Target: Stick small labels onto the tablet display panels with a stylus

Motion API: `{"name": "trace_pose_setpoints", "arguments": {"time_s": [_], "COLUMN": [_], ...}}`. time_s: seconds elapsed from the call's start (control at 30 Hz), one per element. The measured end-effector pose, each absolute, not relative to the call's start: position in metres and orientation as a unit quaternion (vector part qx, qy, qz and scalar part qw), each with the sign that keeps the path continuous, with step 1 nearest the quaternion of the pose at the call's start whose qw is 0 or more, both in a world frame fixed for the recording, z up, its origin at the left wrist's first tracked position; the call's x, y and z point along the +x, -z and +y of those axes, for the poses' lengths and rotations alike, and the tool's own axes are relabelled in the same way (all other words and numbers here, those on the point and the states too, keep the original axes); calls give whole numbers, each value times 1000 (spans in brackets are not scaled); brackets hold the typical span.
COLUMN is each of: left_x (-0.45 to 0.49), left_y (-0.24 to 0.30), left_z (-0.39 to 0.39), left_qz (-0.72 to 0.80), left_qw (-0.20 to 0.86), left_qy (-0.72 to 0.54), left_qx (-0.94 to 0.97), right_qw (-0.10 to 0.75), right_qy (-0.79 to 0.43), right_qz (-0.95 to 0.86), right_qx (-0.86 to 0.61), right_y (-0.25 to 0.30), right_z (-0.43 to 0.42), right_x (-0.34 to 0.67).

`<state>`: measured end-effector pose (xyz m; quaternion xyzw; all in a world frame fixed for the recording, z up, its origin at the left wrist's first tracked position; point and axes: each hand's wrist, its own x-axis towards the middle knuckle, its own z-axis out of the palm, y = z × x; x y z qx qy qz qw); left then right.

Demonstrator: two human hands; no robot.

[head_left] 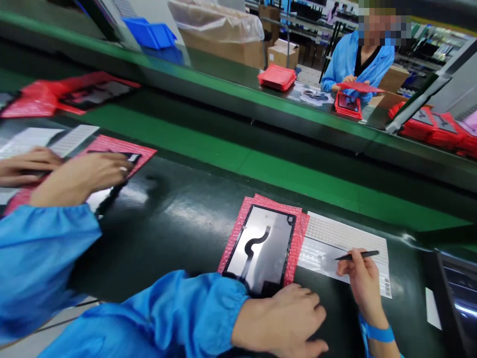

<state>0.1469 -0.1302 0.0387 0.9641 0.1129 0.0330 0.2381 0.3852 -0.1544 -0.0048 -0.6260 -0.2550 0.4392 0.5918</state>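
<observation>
My left hand (281, 320) lies palm down at the near edge of a flat display panel (274, 248), its fingers loosely apart and its thumb stretched out. The panel has a silver back, a black border and a curved black strip, and it rests on pink bubble-wrap bags (300, 238). My right hand (363, 278), with a blue band (380, 333) at the wrist, pinches slim black tweezers (359, 255). It hovers over a white sheet of small stickers (345, 243), the dark tip pointing left.
At left, a co-worker's hands (85, 174) work over another panel on pink wrap (143, 151). A conveyor with a green belt (223, 154) runs behind; red bags (37, 99) lie on it. Across it another person (357, 59) handles red bags. A black tray (456, 293) stands at right.
</observation>
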Motion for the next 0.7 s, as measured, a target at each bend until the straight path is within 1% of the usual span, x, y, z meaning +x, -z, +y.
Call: {"name": "trace_pose_setpoints", "arguments": {"time_s": [0.13, 0.27, 0.47, 0.7], "left_x": [95, 74, 67, 70], "left_y": [-30, -26, -35, -24], "left_z": [-108, -89, -77, -76], "left_qz": [195, 241, 257, 271], "left_qw": [229, 221, 247, 258], "left_qy": [-6, 4, 6, -6], "left_qx": [954, 945, 934, 927], "right_qw": [546, 530, 510, 496], "right_qy": [-496, -515, -504, -507], "right_qz": [-277, -286, -288, -292], "right_qx": [-615, -609, -635, -642], "right_y": [9, 8, 9, 8], "right_z": [-123, -107, -103, -103], "right_x": [322, 290, 281, 281]}}
